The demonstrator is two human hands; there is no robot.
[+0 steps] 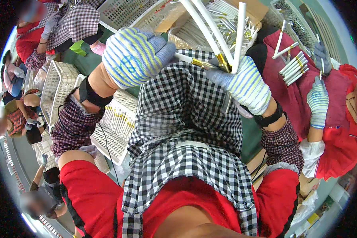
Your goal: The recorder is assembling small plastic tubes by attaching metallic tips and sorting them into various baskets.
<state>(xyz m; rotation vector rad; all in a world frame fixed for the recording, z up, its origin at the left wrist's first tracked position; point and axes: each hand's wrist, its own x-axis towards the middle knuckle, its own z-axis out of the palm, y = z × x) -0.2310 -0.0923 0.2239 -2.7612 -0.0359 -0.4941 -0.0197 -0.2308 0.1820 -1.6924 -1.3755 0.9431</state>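
Observation:
Both my hands wear blue, yellow and white striped gloves with grey-blue fingers. My left hand (132, 59) is closed, its fingertips around one end of a white rod with a gold band (184, 58). The rod's gold part reaches the fingers of my right hand (248, 85). That hand is closed on several longer white rods (238, 37) with gold bands, which fan upward and away from me. A clear piece, perhaps a plastic tube, hangs below the right palm. Both hands are above my black-and-white checked apron (162, 95).
Beyond my hands stands a cardboard box (261, 10) full of rods. A white basket (101, 141) of gold-banded rods is by my left side, with stacked white crates (55, 89) farther left. At right, a co-worker's gloved hands handle rods (293, 68) over a maroon apron.

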